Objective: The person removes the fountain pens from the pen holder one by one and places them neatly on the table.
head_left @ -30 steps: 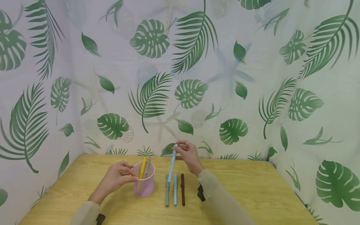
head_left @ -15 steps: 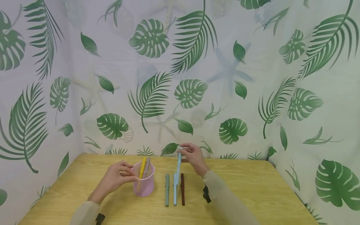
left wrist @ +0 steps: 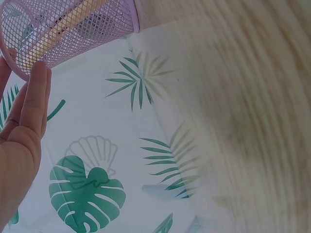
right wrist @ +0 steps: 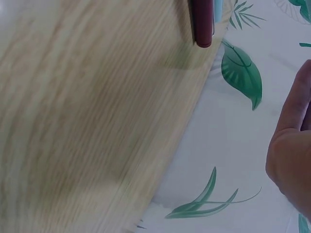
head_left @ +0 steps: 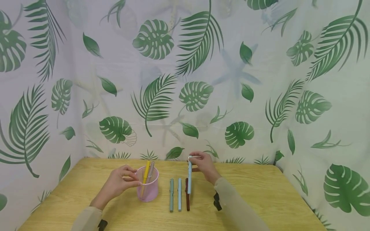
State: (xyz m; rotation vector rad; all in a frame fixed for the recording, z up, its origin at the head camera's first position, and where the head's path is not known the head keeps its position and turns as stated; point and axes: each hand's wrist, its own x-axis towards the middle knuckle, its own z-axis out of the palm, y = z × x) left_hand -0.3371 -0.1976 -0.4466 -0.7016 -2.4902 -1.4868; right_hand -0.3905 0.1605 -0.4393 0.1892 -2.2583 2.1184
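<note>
My left hand holds the rim of a pink mesh pen cup with thumb and fingertips. In the left wrist view, the fingers of the left hand meet the cup's rim. A yellow pen and a greyish-pink pen lean inside it. My right hand pinches the top of a pale blue pen, upright, its lower end overlapping a dark red pen. Left of that lie a light blue pen and a grey-green pen, roughly parallel.
The pens and cup are on a wood-grain table. Behind and beside it hangs a white leaf-print curtain. The table's back edge runs just behind the right hand.
My right hand has carried the pale blue pen rightward and slightly down, from over the grey-green pen to over the dark red one; it now hangs more upright. The left hand and cup stay put.
</note>
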